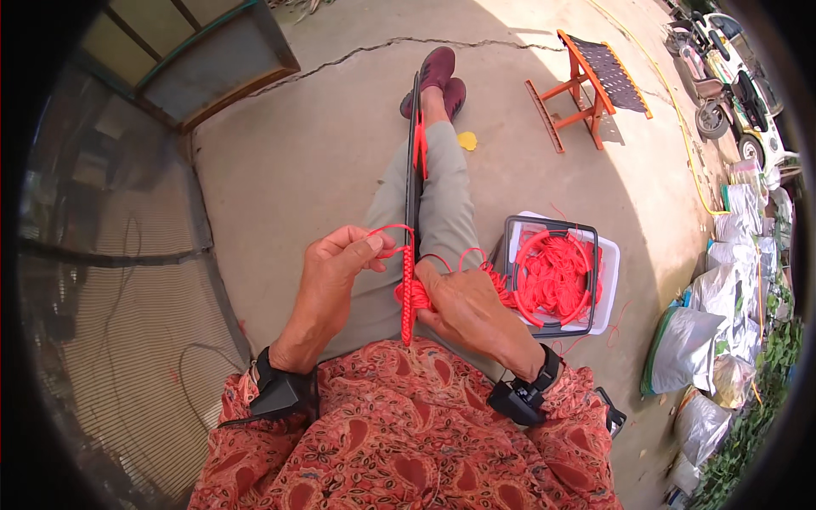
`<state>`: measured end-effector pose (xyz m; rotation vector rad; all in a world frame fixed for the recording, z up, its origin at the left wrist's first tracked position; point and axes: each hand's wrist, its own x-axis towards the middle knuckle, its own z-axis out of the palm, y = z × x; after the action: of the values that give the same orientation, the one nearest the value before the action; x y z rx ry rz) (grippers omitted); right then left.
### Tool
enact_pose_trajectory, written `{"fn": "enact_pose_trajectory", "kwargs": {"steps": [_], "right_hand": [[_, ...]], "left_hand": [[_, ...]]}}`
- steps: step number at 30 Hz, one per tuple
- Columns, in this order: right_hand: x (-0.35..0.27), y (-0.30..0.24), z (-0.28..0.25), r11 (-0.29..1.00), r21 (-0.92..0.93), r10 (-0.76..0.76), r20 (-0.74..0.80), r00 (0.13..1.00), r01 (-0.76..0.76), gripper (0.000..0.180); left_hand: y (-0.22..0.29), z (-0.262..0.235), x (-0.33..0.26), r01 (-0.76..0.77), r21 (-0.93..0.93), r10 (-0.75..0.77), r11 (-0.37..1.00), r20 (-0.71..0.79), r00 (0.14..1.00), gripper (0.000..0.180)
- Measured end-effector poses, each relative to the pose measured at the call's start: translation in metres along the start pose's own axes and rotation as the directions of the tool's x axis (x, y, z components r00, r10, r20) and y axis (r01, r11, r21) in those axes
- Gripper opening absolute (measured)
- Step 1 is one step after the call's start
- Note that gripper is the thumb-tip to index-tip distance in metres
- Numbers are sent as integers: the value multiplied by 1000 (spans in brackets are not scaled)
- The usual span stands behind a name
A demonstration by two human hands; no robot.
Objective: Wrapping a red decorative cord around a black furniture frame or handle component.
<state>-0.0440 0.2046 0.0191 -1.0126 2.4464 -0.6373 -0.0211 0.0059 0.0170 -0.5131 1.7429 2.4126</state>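
A long, narrow black frame (413,200), seen edge-on, runs lengthwise over my outstretched legs. Tight red cord wrapping (408,293) covers its near end, and more red cord shows farther along it. My left hand (334,265) is closed just left of the frame, pinching a strand of red cord (391,228) that loops over to the wrapped edge. On the other side my right hand (472,304) is closed round a small bundle of red cord (419,297), close against the wrapping. Its fingertips are partly hidden. From there loose cord trails right.
To my right stands a white basket (609,289) with a pile of red cord (557,276) and black frames partly wrapped in red. Farther off are an orange stool (586,85), parked scooters (739,93) and several silvery sacks (693,344). A mesh-covered panel (157,340) borders my left.
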Motion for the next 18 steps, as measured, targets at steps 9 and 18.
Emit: {"fn": "enact_pose_trajectory", "kwargs": {"steps": [9, 18], "right_hand": [[-19, -4, -1, 994, 1, -107, -197, 974, 109, 23], [12, -12, -8, 998, -36, 34, -216, 976, -42, 37]], "left_hand": [[4, -8, -6, -16, -43, 16, 999, 9, 1000, 13], [2, -2, -6, -14, 52, 12, 999, 50, 999, 12]]}}
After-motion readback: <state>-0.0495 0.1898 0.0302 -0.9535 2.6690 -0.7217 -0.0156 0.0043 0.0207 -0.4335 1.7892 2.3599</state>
